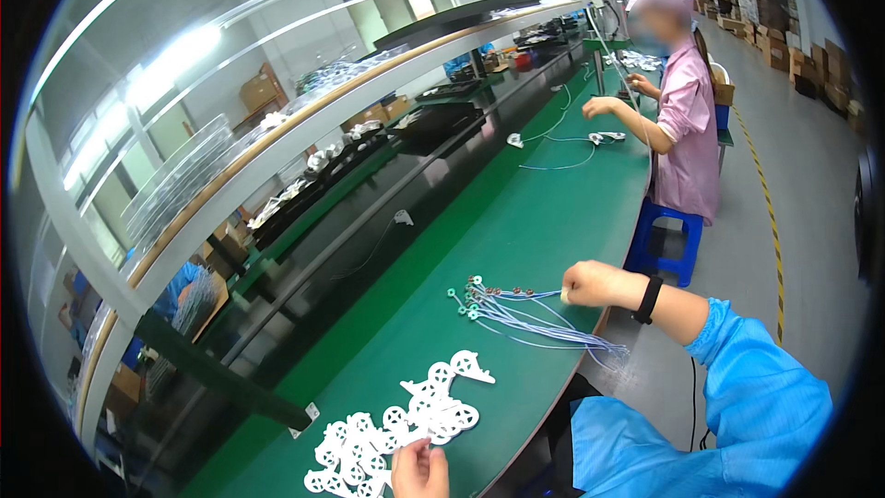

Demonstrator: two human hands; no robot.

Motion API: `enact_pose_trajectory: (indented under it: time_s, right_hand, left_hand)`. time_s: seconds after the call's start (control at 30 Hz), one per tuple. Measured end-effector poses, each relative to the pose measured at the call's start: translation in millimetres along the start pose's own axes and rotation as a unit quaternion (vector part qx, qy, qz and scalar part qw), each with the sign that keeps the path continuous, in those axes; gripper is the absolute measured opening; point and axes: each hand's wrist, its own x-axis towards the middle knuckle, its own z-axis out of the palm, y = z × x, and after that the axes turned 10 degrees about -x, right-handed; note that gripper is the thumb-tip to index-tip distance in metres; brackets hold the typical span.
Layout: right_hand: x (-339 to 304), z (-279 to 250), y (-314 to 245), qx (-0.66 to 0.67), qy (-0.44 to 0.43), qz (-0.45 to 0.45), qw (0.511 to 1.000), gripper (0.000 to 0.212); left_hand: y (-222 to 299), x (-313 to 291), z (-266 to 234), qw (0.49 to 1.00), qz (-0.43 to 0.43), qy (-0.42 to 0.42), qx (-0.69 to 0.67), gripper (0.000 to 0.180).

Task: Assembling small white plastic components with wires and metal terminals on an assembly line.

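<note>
A loose pile of flat white plastic parts with round spoked openings (396,432) lies on the green tabletop close in front of me. At its near edge is my left hand (421,472), fingers curled and fingertips against the parts; what they grip, if anything, is hidden. Farther right, a bundle of thin pale blue and white wires with small round ends (530,315) is spread toward the table edge. My right hand (593,284) is closed in a pinch just beyond the bundle, on a wire that runs out of it.
A long green workbench (516,240) curves away. Along its left runs a raised shelf frame (304,97) with clear trays, its dark post (226,371) bolted to the bench. Farther along, a co-worker in pink (687,111) handles wires beside a blue stool (666,238).
</note>
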Motion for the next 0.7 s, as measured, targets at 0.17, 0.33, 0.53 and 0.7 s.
enact_pose_trajectory:
  time_s: [0.17,0.33,0.53,0.7]
  right_hand:
    - [0.8,22.9,-7.2,-0.015,-0.004,-0.036,0.999,0.028]
    - [26.6,42.9,15.7,-0.094,0.161,-0.093,0.978,0.026]
    - [30.7,41.4,-12.5,0.102,-0.067,-0.106,0.987,0.021]
    - [38.1,37.0,-8.2,0.122,-0.053,-0.067,0.989,0.019]
  left_hand:
    - [-30.3,51.8,38.2,0.970,0.075,0.004,0.231,0.041]
    - [-47.4,53.8,36.5,0.965,0.052,-0.010,0.257,0.030]
    - [-47.7,46.8,32.6,0.972,0.063,0.009,0.224,0.019]
    - [-40.3,40.7,30.3,0.978,0.096,0.068,0.174,0.016]
